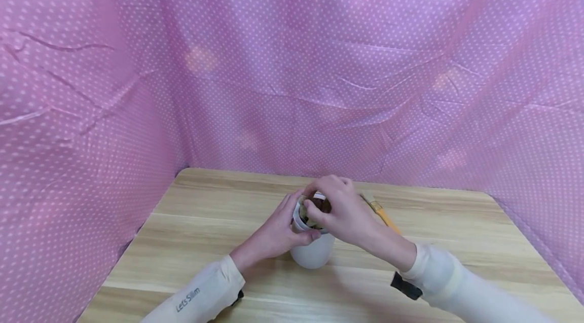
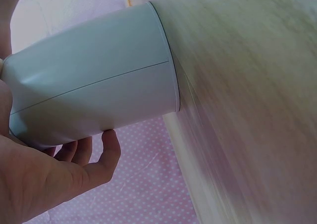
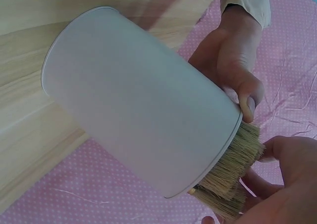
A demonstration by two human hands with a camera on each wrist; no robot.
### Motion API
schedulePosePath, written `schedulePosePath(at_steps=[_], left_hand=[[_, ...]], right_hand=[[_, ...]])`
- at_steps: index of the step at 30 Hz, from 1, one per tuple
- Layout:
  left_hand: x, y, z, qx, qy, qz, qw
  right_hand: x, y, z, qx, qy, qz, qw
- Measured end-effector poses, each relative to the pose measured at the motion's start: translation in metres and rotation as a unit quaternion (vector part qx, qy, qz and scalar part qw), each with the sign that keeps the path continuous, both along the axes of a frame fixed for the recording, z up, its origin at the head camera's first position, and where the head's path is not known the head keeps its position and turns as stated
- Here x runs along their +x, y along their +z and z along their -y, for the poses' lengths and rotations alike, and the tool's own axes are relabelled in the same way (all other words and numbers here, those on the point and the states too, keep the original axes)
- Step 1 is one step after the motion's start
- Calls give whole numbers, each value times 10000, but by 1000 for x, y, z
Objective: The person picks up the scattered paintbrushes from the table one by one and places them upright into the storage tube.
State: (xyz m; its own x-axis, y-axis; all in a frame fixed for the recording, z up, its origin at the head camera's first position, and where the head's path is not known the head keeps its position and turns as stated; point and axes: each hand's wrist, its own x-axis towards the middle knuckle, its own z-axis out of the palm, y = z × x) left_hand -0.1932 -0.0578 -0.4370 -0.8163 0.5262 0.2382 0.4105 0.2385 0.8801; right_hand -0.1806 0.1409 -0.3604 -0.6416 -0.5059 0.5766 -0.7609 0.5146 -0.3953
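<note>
A white cylindrical container (image 1: pixel 312 253) stands on the wooden table with its mouth up. My left hand (image 1: pixel 277 229) grips it near the rim, thumb on the near side; in the left wrist view its fingers (image 2: pixel 110 147) curl around the wall. Pale bristles of paintbrushes (image 3: pixel 233 162) stick out of the mouth, while their handles are hidden inside. Over the opening, my right hand (image 1: pixel 349 214) has its thumb and fingers bent around the bristle ends, and in the right wrist view the thumb (image 3: pixel 272 148) meets the bristles.
Behind my right hand, another paintbrush (image 1: pixel 387 220) with a yellow-orange handle lies on the table (image 1: pixel 219 201). Pink dotted cloth (image 1: pixel 292 69) hangs beyond the table's back and side edges.
</note>
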Motion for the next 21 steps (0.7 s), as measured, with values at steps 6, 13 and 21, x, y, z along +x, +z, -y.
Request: schedulePosePath(at_steps=[6, 13, 21], left_hand=[[-2, 0, -1, 0, -13, 37, 10000], [-2, 3, -1, -279, 172, 106, 9994], [-2, 2, 0, -373, 352, 85, 9986]], right_hand=[[0, 3, -7, -139, 66, -49, 9999], [-16, 7, -45, -900, -525, -118, 9945], [-41, -21, -103, -843, -1360, 162, 9870]])
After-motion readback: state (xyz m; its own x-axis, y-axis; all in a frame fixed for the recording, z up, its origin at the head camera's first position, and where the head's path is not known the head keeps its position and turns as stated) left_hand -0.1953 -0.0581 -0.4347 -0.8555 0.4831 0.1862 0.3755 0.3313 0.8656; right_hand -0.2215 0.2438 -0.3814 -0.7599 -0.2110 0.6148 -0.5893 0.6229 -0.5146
